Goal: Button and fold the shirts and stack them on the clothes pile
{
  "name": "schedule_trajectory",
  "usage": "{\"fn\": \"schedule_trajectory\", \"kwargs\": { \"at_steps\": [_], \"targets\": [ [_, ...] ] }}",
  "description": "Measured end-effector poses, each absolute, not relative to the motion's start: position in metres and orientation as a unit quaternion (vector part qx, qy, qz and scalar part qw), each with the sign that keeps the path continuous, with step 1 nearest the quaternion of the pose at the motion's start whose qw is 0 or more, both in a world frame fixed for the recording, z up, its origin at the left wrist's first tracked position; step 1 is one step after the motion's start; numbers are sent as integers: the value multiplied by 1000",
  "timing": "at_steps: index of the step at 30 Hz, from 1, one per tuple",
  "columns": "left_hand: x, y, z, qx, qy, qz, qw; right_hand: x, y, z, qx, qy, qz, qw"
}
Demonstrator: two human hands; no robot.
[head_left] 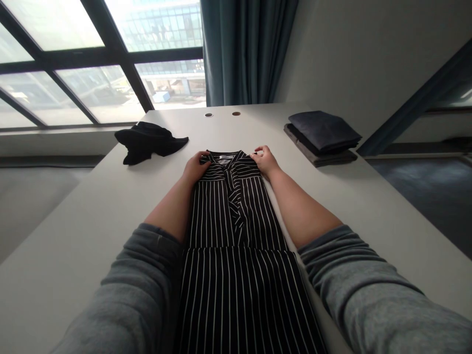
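Note:
A black dress with white stripes (239, 285) lies lengthwise before me, its neckline at the far end and a seam across its waist. A pale label shows inside the collar, and a strip of gathered fabric runs down the front. At the left shoulder, my left hand (196, 168) is closed with thumb and fingers on the cloth. My right hand (266, 161) pinches the opposite shoulder edge. The lower end of the dress runs out of view between my forearms.
The dress rests on a white table (110, 236). A crumpled black cloth item (149, 140) lies at the far left. Several dark folded garments (322, 135) are stacked at the far right. Two round holes show near the back edge, below a blue curtain (247, 49) and windows.

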State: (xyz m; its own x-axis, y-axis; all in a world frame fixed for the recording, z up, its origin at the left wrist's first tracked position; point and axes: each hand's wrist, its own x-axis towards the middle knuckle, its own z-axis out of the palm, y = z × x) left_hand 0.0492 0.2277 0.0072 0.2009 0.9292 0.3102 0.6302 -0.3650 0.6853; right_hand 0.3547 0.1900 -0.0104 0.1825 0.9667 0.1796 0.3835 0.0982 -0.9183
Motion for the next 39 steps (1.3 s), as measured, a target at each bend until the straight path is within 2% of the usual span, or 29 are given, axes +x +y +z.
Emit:
{"fn": "schedule_trajectory", "kwargs": {
  "at_steps": [4,13,24,28,31,35,39],
  "targets": [
    [49,225,8,736,523,374,212,347,190,-9,-571,-484,411,520],
    [51,217,16,746,502,389,203,339,187,-1,-508,-439,498,549],
    [43,208,42,756,443,430,215,342,178,22,-450,-445,479,608],
    [41,207,45,728,411,473,277,344,173,32,-440,-480,432,624],
    [37,205,47,708,385,488,335,344,165,38,-433,-505,431,610],
    [29,196,52,706,340,475,401,348,152,48,-411,-504,516,557],
    [22,178,54,713,329,454,422,350,139,58,-406,-499,549,534]
  ]
}}
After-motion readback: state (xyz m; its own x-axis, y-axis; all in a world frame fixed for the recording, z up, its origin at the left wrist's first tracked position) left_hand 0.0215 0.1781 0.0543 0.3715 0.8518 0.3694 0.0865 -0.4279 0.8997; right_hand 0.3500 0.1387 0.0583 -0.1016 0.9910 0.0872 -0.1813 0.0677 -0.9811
